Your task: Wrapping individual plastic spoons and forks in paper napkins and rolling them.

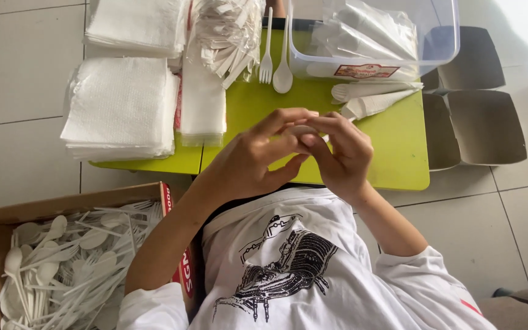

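Note:
My left hand (253,160) and my right hand (342,154) meet over the near edge of a low green table (398,153). Between their fingertips they pinch a small white item (302,129), mostly hidden by the fingers; I cannot tell what it is. Beyond the hands, two rolled white napkin packs (374,98) lie on the table. A white plastic fork (266,58) and spoon (283,67) lie side by side farther back.
Stacks of white napkins (120,107) and a bag of wrapped sticks (227,36) fill the table's left. A clear plastic tub (392,36) stands at back right. A cardboard box of white plastic cutlery (62,263) sits at my lower left. Brown paper trays (478,122) lie on the floor at right.

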